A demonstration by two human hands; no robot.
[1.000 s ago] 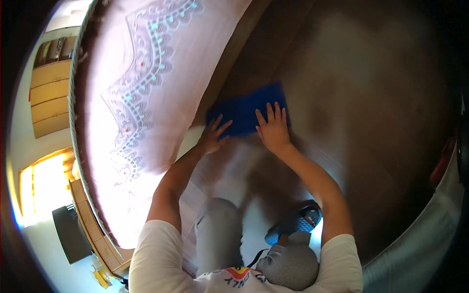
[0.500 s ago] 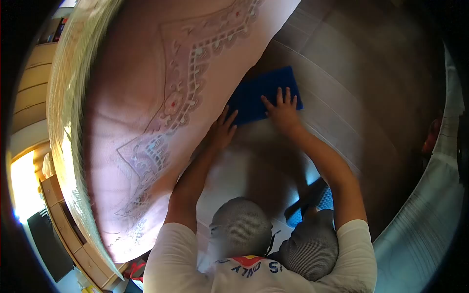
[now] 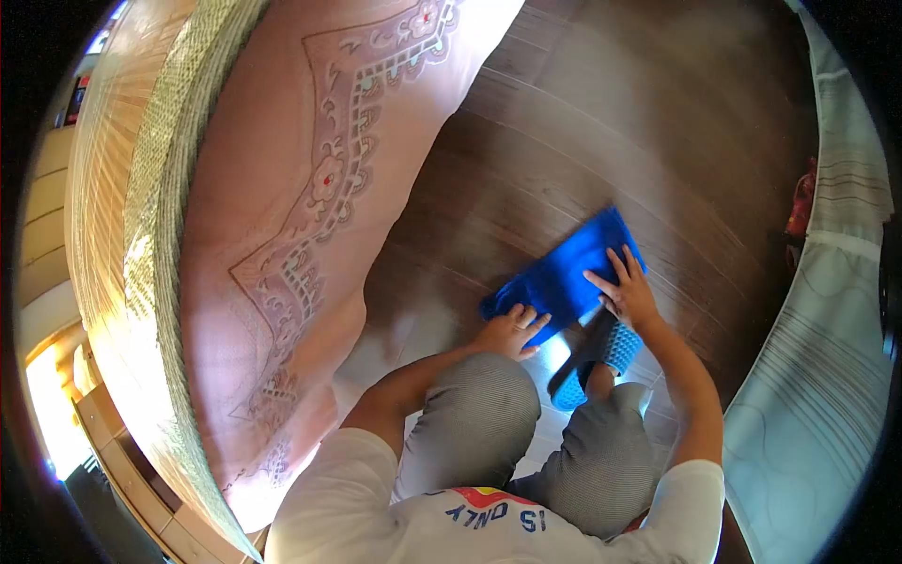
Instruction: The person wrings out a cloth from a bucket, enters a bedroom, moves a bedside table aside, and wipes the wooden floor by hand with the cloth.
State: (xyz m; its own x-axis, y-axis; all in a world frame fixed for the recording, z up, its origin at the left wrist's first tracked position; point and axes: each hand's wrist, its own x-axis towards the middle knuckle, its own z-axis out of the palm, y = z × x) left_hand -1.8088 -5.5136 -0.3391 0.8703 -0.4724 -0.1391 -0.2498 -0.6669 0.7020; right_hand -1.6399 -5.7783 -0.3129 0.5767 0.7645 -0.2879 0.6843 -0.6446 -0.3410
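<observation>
Cloth (image 3: 561,280) on floor (image 3: 601,122), left hand (image 3: 510,332) and right hand (image 3: 632,298) atop, slipper (image 3: 621,348) beside, cover (image 3: 254,188) left, drapery (image 3: 808,404) right

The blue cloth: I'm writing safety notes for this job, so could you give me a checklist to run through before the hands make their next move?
1. Left hand on the cloth: ok, its fingers are over the near left end.
2. Right hand on the cloth: ok, fingers spread over the right part.
3. Cloth clear of the pink bedspread: ok, bare floor shows between them.
4. Slipper clear of the cloth: cannot tell; it is close to the near edge, and contact is unclear.
5. Underside of the cloth clean: cannot tell, it faces the floor.
</observation>
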